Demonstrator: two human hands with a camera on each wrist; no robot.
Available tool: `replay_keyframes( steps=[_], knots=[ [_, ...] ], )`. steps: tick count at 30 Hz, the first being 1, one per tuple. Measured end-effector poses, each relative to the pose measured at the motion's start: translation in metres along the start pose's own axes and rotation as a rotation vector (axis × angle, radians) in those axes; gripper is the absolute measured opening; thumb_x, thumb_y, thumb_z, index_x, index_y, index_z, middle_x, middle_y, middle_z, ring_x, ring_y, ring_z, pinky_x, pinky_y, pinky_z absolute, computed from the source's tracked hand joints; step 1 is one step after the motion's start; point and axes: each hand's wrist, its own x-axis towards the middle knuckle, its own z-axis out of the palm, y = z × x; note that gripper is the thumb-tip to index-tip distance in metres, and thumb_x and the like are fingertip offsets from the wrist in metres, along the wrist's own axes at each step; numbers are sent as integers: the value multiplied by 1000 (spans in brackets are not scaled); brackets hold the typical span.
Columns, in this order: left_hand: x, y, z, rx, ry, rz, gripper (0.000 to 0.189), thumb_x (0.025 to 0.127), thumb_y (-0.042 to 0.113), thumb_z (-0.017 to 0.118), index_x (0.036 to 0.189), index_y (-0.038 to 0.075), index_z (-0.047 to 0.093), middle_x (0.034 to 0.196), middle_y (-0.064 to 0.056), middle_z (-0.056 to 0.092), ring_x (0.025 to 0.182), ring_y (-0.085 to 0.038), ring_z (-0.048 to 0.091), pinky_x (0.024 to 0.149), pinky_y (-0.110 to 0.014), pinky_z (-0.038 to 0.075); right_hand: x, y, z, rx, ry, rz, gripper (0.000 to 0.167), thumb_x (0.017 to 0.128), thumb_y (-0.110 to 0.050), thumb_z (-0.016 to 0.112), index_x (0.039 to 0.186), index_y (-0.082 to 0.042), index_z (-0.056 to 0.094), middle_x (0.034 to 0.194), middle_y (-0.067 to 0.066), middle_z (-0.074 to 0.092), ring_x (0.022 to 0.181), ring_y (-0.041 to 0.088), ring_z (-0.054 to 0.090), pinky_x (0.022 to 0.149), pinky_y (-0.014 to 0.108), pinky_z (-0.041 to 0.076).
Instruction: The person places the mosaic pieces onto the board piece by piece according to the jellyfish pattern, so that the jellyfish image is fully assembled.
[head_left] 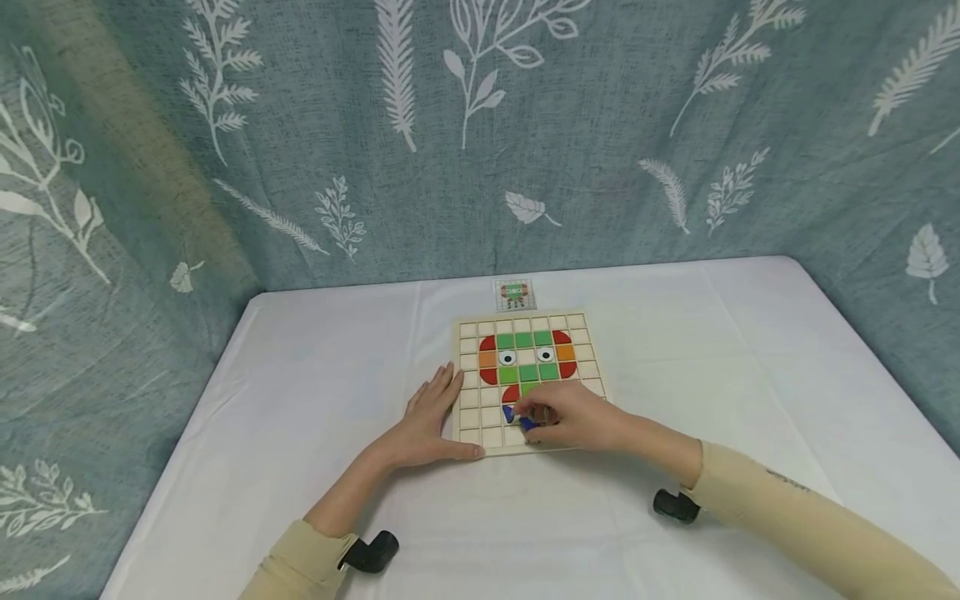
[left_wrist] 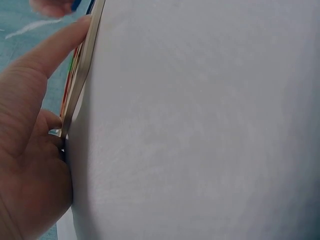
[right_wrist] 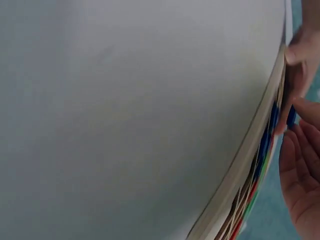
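A pale wooden grid board (head_left: pixel 470 417) lies on the table, with green, red and orange tiles forming a face with two eye tiles (head_left: pixel 507 357). My left hand (head_left: pixel 427 423) rests against its left side, fingers stretched along the edge and thumb at the front-left corner. Over the lower part of the board, my right hand (head_left: pixel 573 417) pinches a small blue tile (right_wrist: pixel 291 116) between thumb and fingertips. Another blue tile (head_left: pixel 508 413) sits in the grid just left of those fingertips, below a red tile (head_left: pixel 511 393). The right hand hides some of the lower squares.
Behind the board lies a small picture card (head_left: pixel 515 295) with a similar figure on a grid. A white cloth (head_left: pixel 337 375) covers the table. A leaf-patterned curtain (head_left: pixel 450 208) hangs behind and at both sides. Each wrist carries a black camera (head_left: pixel 675 506).
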Motion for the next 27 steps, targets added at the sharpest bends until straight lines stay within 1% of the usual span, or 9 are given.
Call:
replay_keyframes(
  steps=[2,5,13,17,19,21,24,26,27],
  knots=[
    [0,0,0,-3,-4,8,119,75,53,78,156,5,7,163,-12,-4,149,-24,-9,118,-48,-3,6,-3,5,-31,-18,-32,25,86,-13,76,110,-10,69,92,-7,64,78,9,55,68,21,50],
    [0,0,1,-7,-4,20,118,76,52,79,156,4,7,163,-12,-4,149,-25,-8,118,-48,-3,10,-5,9,-52,-43,-48,25,87,-13,75,111,-10,68,94,-7,64,79,10,56,70,20,50],
    [-2,0,1,-5,2,12,118,75,52,79,156,3,8,163,-12,-3,149,-25,-8,118,-48,-3,8,-8,12,-61,-56,-15,22,88,-15,73,109,-14,68,94,-7,64,82,10,56,72,21,49],
    [-2,0,2,-3,6,10,119,75,52,79,156,3,8,163,-12,-3,149,-25,-7,118,-48,-3,7,-7,9,-58,-30,0,20,90,-17,72,109,-14,69,93,-9,64,80,10,56,71,21,49],
    [-2,-1,2,-2,5,9,119,75,53,79,156,4,8,163,-12,-3,149,-24,-8,118,-47,-3,5,-7,5,-51,13,8,20,90,-18,71,110,-13,70,94,-8,64,80,10,56,70,23,51],
    [-2,-1,2,-2,2,4,120,74,53,79,156,4,8,163,-12,-3,149,-24,-8,118,-47,-3,1,-4,-2,-50,84,23,20,92,-19,70,110,-11,70,96,-7,65,82,12,58,71,26,52],
    [-2,-1,0,-7,-1,-6,117,75,51,79,156,3,11,163,-14,0,149,-27,-5,118,-49,1,-8,6,-16,-84,228,44,21,94,-21,68,111,-10,70,105,0,67,97,18,60,82,36,53],
    [-2,-1,-3,-3,28,-15,108,77,49,79,155,4,20,162,-14,10,149,-30,5,118,-51,9,-17,16,-26,-119,333,71,24,95,-22,67,113,-8,69,114,6,66,109,25,56,92,44,48],
    [-2,0,-6,-1,63,-14,101,79,47,78,154,4,27,160,-15,18,148,-31,13,117,-52,14,-22,22,-32,-147,390,79,26,95,-22,66,115,-7,68,119,9,64,115,28,53,96,48,45]
  ],
)
